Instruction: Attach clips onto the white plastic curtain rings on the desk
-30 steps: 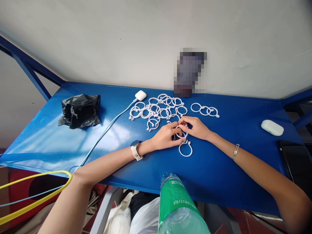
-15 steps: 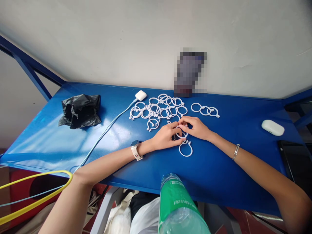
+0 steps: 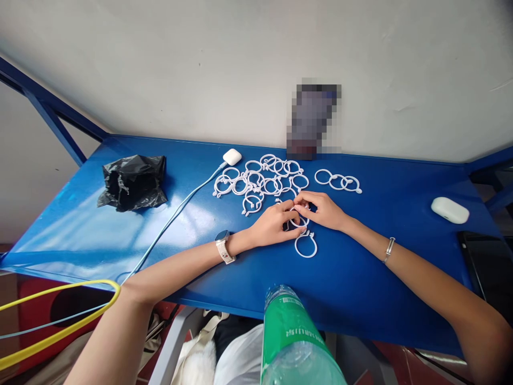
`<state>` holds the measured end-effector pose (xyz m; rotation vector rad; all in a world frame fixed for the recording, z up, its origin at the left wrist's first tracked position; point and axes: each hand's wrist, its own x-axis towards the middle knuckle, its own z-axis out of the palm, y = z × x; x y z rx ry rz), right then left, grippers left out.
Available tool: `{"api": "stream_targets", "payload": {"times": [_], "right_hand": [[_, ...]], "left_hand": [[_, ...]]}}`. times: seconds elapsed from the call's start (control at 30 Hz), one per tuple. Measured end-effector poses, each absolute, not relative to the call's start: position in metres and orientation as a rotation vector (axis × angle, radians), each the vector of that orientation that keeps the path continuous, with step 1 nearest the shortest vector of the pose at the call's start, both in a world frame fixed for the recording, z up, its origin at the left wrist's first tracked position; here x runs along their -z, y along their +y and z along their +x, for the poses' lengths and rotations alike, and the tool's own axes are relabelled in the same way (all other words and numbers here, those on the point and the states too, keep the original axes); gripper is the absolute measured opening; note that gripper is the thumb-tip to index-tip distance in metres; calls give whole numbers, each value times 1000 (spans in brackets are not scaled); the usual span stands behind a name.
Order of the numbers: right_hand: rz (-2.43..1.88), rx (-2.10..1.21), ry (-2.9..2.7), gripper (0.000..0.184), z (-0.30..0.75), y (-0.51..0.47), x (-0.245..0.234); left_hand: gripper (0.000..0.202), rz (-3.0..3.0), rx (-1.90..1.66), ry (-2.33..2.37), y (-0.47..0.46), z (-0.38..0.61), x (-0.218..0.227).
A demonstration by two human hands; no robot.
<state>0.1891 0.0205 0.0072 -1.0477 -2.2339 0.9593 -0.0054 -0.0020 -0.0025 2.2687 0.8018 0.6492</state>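
Note:
My left hand [image 3: 273, 223] and my right hand [image 3: 324, 209] meet over the middle of the blue table [image 3: 360, 278], fingertips pinched together on a white plastic ring [image 3: 301, 221]. A second white ring [image 3: 305, 246] lies on the table just below it and seems linked to it. Behind the hands a pile of several white rings [image 3: 260, 182] is spread out. A short chain of three joined rings [image 3: 337, 181] lies to the right of the pile.
A crumpled black plastic bag [image 3: 132, 182] sits at the left. A white charger block [image 3: 232, 156] with a pale cable [image 3: 172, 222] runs to the front left. A white earbud case [image 3: 449, 209] and a dark tablet [image 3: 487, 270] lie right. A green bottle [image 3: 290, 337] rises in front.

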Motion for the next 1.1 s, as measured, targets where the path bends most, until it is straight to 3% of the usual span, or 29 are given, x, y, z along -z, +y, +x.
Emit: {"api": "stream_targets", "payload": {"times": [1.1], "right_hand": [[-1048, -952, -2227, 20, 189, 21, -7]], "left_hand": [[28, 2275, -680, 780, -1, -6, 8]]}}
